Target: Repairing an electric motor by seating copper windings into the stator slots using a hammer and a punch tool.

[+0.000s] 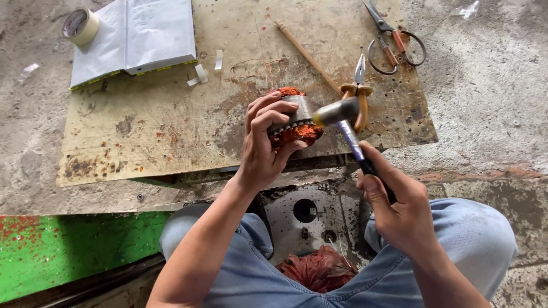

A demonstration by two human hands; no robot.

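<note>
My left hand (264, 142) grips a motor stator (297, 118), a grey metal ring with orange copper windings, resting on the front edge of a worn plywood board (171, 125). My right hand (394, 205) holds the dark handle of a small hammer (342, 117); its metal head sits right against the stator's right side. Yellow-handled pliers (359, 91) lie just behind the hammer head.
On the board lie an open book (137, 37), a wooden stick (308, 54), scissors (394, 43) and bits of tape. A tape roll (80, 25) sits on the concrete at far left. Below are a green panel (68, 251), a metal plate (308, 214) and a copper wire bundle (319, 268) between my knees.
</note>
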